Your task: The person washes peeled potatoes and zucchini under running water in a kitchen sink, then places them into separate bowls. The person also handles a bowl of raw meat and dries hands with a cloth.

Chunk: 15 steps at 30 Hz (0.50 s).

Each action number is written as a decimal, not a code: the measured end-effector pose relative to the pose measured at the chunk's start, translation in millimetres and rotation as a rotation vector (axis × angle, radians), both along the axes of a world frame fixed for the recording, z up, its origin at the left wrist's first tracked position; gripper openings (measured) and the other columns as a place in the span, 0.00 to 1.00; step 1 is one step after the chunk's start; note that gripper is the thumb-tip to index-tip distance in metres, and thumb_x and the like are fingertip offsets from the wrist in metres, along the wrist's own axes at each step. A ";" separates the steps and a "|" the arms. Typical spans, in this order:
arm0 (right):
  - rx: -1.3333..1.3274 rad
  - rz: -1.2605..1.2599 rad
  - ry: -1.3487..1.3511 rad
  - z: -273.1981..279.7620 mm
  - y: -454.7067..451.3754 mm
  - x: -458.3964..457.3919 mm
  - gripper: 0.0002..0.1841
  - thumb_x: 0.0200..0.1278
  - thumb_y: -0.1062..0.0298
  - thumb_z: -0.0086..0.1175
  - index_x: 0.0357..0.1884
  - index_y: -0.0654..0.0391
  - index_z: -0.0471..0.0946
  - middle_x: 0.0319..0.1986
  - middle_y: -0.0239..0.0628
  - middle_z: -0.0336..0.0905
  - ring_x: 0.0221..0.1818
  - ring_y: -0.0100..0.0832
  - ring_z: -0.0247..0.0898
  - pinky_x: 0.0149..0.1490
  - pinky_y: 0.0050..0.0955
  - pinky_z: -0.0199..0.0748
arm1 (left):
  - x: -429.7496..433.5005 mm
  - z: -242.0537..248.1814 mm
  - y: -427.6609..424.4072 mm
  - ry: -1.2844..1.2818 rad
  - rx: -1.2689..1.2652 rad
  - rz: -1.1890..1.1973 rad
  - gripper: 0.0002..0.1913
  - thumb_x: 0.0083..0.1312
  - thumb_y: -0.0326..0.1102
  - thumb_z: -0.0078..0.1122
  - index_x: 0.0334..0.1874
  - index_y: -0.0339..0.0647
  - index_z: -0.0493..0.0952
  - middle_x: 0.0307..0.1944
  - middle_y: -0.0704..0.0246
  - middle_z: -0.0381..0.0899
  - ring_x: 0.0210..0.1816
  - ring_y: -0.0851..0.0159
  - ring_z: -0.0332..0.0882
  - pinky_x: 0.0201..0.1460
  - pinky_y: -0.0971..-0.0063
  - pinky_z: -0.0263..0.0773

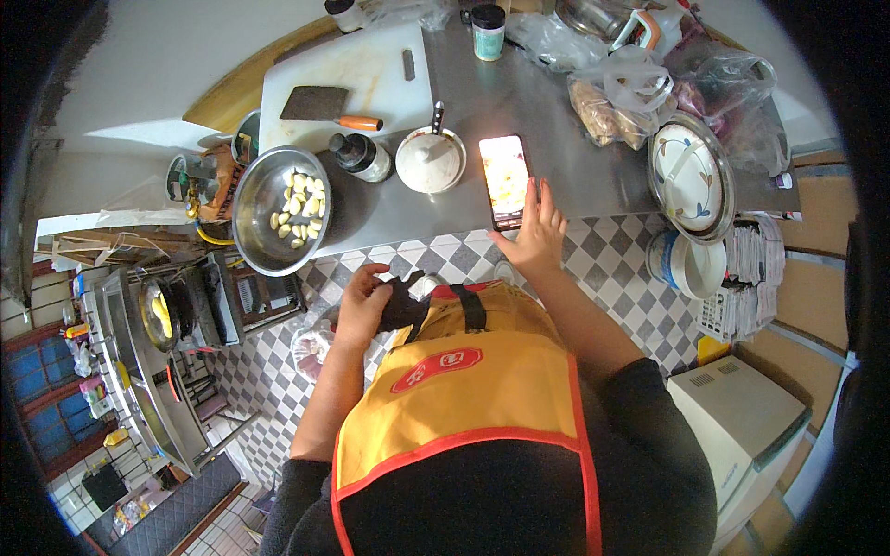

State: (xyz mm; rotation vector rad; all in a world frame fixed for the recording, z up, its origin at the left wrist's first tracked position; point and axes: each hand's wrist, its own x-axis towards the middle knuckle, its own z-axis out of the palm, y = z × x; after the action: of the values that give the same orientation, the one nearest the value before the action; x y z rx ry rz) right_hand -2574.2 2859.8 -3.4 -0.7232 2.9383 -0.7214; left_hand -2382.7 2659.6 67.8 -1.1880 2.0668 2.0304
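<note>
My right hand (539,233) rests at the lower right edge of a smartphone (505,177) lying on the metal worktop, its screen lit, fingers apart. In front of my body, off the worktop's front edge, my left hand (363,302) is raised with bent fingers beside a dark cloth (403,299); whether it grips the cloth I cannot tell. To the left, a steel bowl (257,222) holds several peeled garlic cloves (297,201). Between bowl and phone stand a dark-capped bottle (361,158) and a lidded white pot (430,161) with a black handle.
Behind the bowl, a cleaver (316,103) with a wooden handle lies on a white cutting board (375,62). Plastic bags (612,97), a lidded jar (488,33) and a patterned plate (692,177) are on the worktop. A white bucket (699,267) stands below right; a pan (160,313) sits left.
</note>
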 end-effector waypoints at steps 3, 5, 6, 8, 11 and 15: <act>0.034 -0.050 0.014 -0.6 -6.9 -1.0 0.53 0.37 0.55 0.66 0.67 0.58 0.48 0.63 0.48 0.48 0.57 0.48 0.55 0.61 0.45 0.49 | -18.7 -2.5 -13.7 -0.035 -0.046 0.088 0.15 0.61 0.36 0.58 0.47 0.36 0.71 0.28 0.72 0.74 0.30 0.77 0.68 0.32 0.83 0.63; -0.005 -0.085 0.037 -2.3 -7.8 -1.9 0.52 0.37 0.56 0.66 0.66 0.58 0.49 0.62 0.48 0.49 0.57 0.48 0.55 0.61 0.46 0.49 | -32.8 -10.0 -23.9 -0.035 -0.015 0.187 0.21 0.61 0.38 0.58 0.53 0.36 0.66 0.30 0.70 0.75 0.31 0.75 0.69 0.33 0.83 0.64; -0.007 -0.094 0.051 -3.5 -6.0 -1.9 0.51 0.37 0.57 0.65 0.66 0.59 0.50 0.62 0.49 0.50 0.57 0.49 0.55 0.60 0.46 0.50 | -38.4 -15.8 -27.4 -0.085 -0.068 0.228 0.25 0.61 0.39 0.59 0.56 0.36 0.62 0.31 0.68 0.75 0.32 0.74 0.69 0.35 0.82 0.65; -0.060 -0.097 0.119 -6.7 0.1 -2.5 0.50 0.37 0.58 0.65 0.65 0.60 0.51 0.61 0.50 0.50 0.57 0.49 0.55 0.60 0.46 0.51 | -54.0 -31.2 -38.0 -0.084 -0.240 0.220 0.34 0.60 0.38 0.60 0.64 0.37 0.53 0.37 0.63 0.76 0.38 0.69 0.71 0.43 0.78 0.66; -0.085 -0.154 0.103 -11.5 14.0 -3.5 0.50 0.35 0.60 0.65 0.64 0.62 0.52 0.59 0.54 0.50 0.56 0.51 0.56 0.58 0.46 0.52 | -70.5 -53.8 -52.1 -0.088 -0.371 0.212 0.39 0.57 0.36 0.63 0.66 0.36 0.50 0.49 0.59 0.71 0.48 0.66 0.69 0.51 0.77 0.65; -0.044 -0.241 0.066 -9.1 30.6 -3.4 0.48 0.38 0.61 0.66 0.63 0.63 0.53 0.60 0.57 0.49 0.56 0.54 0.54 0.60 0.47 0.50 | -83.8 -68.1 -64.3 -0.008 -0.313 0.280 0.37 0.58 0.28 0.59 0.67 0.43 0.49 0.54 0.59 0.65 0.52 0.62 0.67 0.55 0.71 0.63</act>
State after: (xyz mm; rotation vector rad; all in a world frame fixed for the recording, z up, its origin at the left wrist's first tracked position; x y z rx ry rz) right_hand -2577.6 2890.4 -12.5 -0.4063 3.1142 -0.7940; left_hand -2466.6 2595.3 -0.3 -1.6126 2.3990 1.8368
